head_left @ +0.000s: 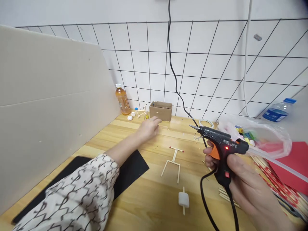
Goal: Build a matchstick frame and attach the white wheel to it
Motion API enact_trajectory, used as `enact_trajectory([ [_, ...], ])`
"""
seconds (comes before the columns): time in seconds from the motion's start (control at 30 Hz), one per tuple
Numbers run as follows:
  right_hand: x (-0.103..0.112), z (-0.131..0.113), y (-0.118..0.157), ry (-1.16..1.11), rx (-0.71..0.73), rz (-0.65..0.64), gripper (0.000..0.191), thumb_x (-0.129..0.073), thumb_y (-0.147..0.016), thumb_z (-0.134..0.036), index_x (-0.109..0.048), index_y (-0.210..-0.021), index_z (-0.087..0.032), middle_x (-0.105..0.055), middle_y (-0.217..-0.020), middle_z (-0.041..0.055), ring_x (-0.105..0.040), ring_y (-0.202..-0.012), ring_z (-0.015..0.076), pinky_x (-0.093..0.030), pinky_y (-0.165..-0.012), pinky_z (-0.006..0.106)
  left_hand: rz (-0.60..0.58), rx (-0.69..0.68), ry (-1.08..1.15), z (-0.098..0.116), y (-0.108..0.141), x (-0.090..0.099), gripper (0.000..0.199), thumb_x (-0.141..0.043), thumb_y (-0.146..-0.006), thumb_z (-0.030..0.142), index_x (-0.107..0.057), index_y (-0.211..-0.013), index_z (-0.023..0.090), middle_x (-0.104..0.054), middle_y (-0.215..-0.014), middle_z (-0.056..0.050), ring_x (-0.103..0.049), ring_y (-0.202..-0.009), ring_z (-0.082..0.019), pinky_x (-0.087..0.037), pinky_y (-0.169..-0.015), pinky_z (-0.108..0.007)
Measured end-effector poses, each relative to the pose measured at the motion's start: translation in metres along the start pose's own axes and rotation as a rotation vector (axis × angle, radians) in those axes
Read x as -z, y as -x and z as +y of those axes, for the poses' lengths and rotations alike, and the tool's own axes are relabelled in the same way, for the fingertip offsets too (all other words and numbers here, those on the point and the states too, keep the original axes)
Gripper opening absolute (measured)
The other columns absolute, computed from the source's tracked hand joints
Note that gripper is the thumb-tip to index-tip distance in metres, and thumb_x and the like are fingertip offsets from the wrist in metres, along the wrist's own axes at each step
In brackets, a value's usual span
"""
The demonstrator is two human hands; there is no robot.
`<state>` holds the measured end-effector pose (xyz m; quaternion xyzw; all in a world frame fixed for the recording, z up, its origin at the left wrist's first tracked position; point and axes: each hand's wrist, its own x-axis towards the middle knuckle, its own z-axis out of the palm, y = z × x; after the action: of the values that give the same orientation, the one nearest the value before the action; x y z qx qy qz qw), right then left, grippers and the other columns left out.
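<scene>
My right hand [247,189] is wrapped round the handle of a black hot glue gun [222,141] with an orange trigger and a lit red light. A clear glue stick [281,160] runs out of its back, and the nozzle points left. My left hand [149,130] reaches to the front of a small cardboard box [160,111], fingers partly stretched out, with nothing visible in them. A matchstick figure [173,161] lies flat between my hands. Nearer me is a white foam cylinder [183,199] with a thin stick through it.
By the wall stand an orange drink bottle [123,100] and a small stick model [142,111]. A black sheet [132,170] lies under my left arm. At right are a tape roll [206,123], a plastic bag [276,134], a water bottle [276,111] and red paper [297,166].
</scene>
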<state>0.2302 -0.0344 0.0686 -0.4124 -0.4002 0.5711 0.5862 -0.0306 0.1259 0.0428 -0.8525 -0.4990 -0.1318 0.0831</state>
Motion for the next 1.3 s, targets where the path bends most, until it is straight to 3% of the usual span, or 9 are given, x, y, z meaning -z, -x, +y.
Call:
enact_trajectory([
  [0.13,-0.010,0.003,0.001,0.014,-0.012,-0.020,0.026,-0.063,-0.077,-0.041,-0.070,-0.094,-0.022,-0.069,-0.098,0.0065,-0.064,-0.080,0.0190,-0.053,-0.074,0.030,0.325,-0.496,0.338,0.073,0.058,0.039,0.028,-0.045,-0.087,0.022,-0.053,-0.113,0.016,-0.061,-0.099,-0.009,-0.058,-0.090,-0.017,-0.049,-0.078,-0.029],
  [0.23,-0.017,0.006,0.007,-0.009,-0.073,-0.085,0.027,-0.060,-0.079,-0.041,-0.069,-0.095,-0.021,-0.070,-0.095,0.0076,-0.064,-0.082,0.0205,-0.052,-0.073,0.032,0.274,-0.793,0.327,0.110,0.088,0.059,0.023,-0.042,-0.088,0.017,-0.060,-0.103,0.018,-0.059,-0.113,-0.008,-0.056,-0.097,-0.016,-0.046,-0.086,-0.028],
  [0.3,-0.021,0.008,0.012,-0.016,-0.121,-0.141,0.029,-0.058,-0.081,-0.042,-0.069,-0.097,-0.021,-0.070,-0.093,0.0077,-0.064,-0.083,0.0215,-0.052,-0.074,0.033,0.228,-0.856,0.301,0.119,0.098,0.067,0.025,-0.039,-0.091,0.019,-0.063,-0.083,0.018,-0.057,-0.119,-0.006,-0.050,-0.111,-0.016,-0.040,-0.098,-0.027],
  [0.4,-0.027,0.009,0.018,-0.022,-0.135,-0.202,0.029,-0.058,-0.082,-0.041,-0.068,-0.100,-0.022,-0.069,-0.097,0.0071,-0.063,-0.086,0.0194,-0.050,-0.079,0.032,0.167,-0.873,0.255,0.117,0.109,0.077,0.027,-0.041,-0.091,0.026,-0.060,-0.074,0.017,-0.065,-0.096,-0.006,-0.052,-0.103,-0.018,-0.034,-0.103,-0.031],
  [0.57,-0.032,0.007,0.020,0.011,-0.130,-0.185,0.027,-0.062,-0.079,-0.041,-0.068,-0.097,-0.021,-0.065,-0.108,0.0070,-0.061,-0.084,0.0160,-0.048,-0.080,0.030,0.047,-0.671,0.039,0.111,0.142,0.097,0.019,-0.040,-0.089,0.022,-0.053,-0.075,0.016,-0.056,-0.062,-0.001,-0.047,-0.055,-0.015,-0.046,-0.073,-0.035],
  [0.73,-0.025,0.015,0.015,0.170,-0.113,-0.159,0.034,-0.062,-0.078,-0.044,-0.068,-0.099,-0.018,-0.064,-0.074,0.0034,-0.055,-0.066,0.0127,-0.043,-0.059,0.023,-0.326,-0.144,0.233,0.104,0.169,0.106,0.021,-0.052,-0.083,0.039,-0.051,-0.081,0.019,-0.059,-0.069,0.000,-0.053,-0.056,-0.015,-0.033,-0.046,-0.024],
  [0.87,-0.018,0.027,0.007,0.397,-0.072,-0.111,0.038,-0.062,-0.075,-0.050,-0.068,-0.097,-0.019,-0.066,-0.091,0.0065,-0.055,-0.076,0.0162,-0.042,-0.060,0.024,-0.575,0.076,0.478,0.091,0.169,0.086,0.025,-0.035,-0.089,0.027,-0.050,-0.070,0.019,-0.055,-0.064,0.001,-0.051,-0.055,-0.012,-0.031,-0.046,-0.021],
  [1.07,-0.011,0.025,-0.001,0.689,-0.176,-0.243,0.043,-0.053,-0.080,-0.054,-0.062,-0.106,-0.021,-0.066,-0.100,0.0079,-0.056,-0.084,0.0204,-0.043,-0.065,0.029,-0.627,0.080,0.484,0.089,0.156,0.037,0.012,-0.045,-0.072,0.008,-0.051,-0.075,0.017,-0.060,-0.089,-0.005,-0.057,-0.078,-0.016,-0.041,-0.063,-0.023],
  [1.3,-0.008,0.015,-0.015,0.936,-0.211,-0.377,0.040,-0.048,-0.084,-0.053,-0.064,-0.095,-0.018,-0.064,-0.086,0.0059,-0.052,-0.065,0.0146,-0.042,-0.055,0.026,-0.568,0.191,0.475,0.091,0.136,0.019,0.012,-0.038,-0.082,0.011,-0.049,-0.080,0.016,-0.059,-0.084,-0.005,-0.057,-0.073,-0.016,-0.043,-0.063,-0.025],
])
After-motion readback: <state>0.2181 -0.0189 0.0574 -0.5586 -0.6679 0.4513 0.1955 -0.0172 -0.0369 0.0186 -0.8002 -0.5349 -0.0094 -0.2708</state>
